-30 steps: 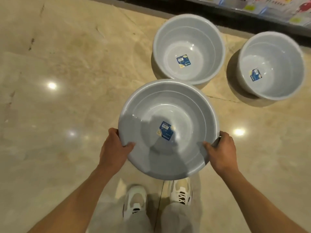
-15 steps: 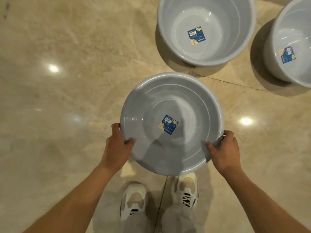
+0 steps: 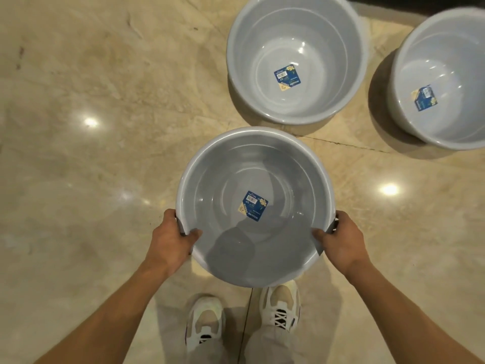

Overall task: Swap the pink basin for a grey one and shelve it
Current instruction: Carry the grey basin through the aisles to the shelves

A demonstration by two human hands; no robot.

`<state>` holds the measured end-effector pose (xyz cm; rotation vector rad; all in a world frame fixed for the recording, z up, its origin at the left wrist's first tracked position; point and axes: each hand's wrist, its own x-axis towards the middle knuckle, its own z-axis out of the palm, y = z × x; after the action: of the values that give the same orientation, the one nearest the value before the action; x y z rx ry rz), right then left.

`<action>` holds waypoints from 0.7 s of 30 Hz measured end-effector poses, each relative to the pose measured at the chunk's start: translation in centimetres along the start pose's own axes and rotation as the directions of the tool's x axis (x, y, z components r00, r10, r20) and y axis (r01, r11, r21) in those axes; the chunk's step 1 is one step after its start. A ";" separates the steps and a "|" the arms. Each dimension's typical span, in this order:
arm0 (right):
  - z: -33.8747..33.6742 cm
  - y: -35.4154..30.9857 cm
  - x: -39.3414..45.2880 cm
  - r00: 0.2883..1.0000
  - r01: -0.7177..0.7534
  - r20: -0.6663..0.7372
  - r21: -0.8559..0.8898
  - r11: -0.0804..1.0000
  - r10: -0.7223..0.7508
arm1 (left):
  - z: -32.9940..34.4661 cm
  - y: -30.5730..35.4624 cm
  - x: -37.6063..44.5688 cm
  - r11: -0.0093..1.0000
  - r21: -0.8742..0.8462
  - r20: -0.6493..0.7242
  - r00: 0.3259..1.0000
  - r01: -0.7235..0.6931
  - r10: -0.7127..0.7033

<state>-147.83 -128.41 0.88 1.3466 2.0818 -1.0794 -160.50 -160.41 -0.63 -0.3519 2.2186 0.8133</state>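
Observation:
I hold a round grey basin [image 3: 283, 166] level in front of me, above the floor and my shoes. A blue label is stuck to its bottom. My left hand [image 3: 172, 239] grips its rim on the left, thumb inside. On the opposite rim, my right hand [image 3: 341, 241] grips the same way. No pink basin is in view.
Two more grey basins stand on the beige marble floor [image 3: 91, 153]: one straight ahead [image 3: 296, 30], the other at the far right [image 3: 446, 61], cut by the frame edge. A dark strip runs along the top right. My two white shoes [image 3: 282, 306] are below the held basin.
The view has tilted down and drawn closer to the two basins on the floor. My hands keep the same grip on the held basin.

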 end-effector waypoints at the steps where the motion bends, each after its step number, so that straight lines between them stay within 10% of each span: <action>1: -0.8 -0.5 -0.4 1.000 0.009 -0.002 0.012 1.000 -0.009 | -0.5 0.7 -0.5 1.000 -0.003 -0.001 1.000 -0.004 0.004; 21: -22.5 -20.4 3.0 0.975 0.192 -0.120 0.047 0.980 -0.185 | -9.6 29.8 0.9 0.982 -0.142 -0.031 0.992 -0.123 0.119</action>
<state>-166.29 -113.32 19.98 1.2855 2.3179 -1.1733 -180.39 -143.90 17.07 -0.2984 2.2246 1.0432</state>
